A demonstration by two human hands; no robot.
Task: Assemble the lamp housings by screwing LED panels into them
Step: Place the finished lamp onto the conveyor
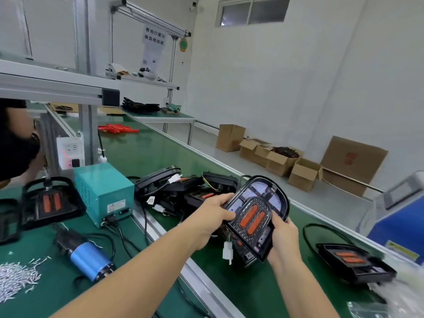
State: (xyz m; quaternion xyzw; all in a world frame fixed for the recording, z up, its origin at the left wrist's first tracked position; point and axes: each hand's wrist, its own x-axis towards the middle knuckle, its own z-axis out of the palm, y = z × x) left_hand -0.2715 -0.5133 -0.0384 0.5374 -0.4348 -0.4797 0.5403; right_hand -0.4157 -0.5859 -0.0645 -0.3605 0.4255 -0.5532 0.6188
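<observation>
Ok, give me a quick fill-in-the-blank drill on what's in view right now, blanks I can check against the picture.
1. Both hands hold one lamp housing above the ____ belt.
2. The two strips in the middle of that housing are ____.
3. The blue screwdriver lies untouched, on the ____ side of the left hand.
4. The right hand grips the housing's ____ edge.

Missing words: green; orange; left; lower

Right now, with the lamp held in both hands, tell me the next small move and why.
Probably set the lamp down on the green mat near the driver. Both the left hand and right hand grip it in the air, so neither can reach the driver or screws.
</observation>
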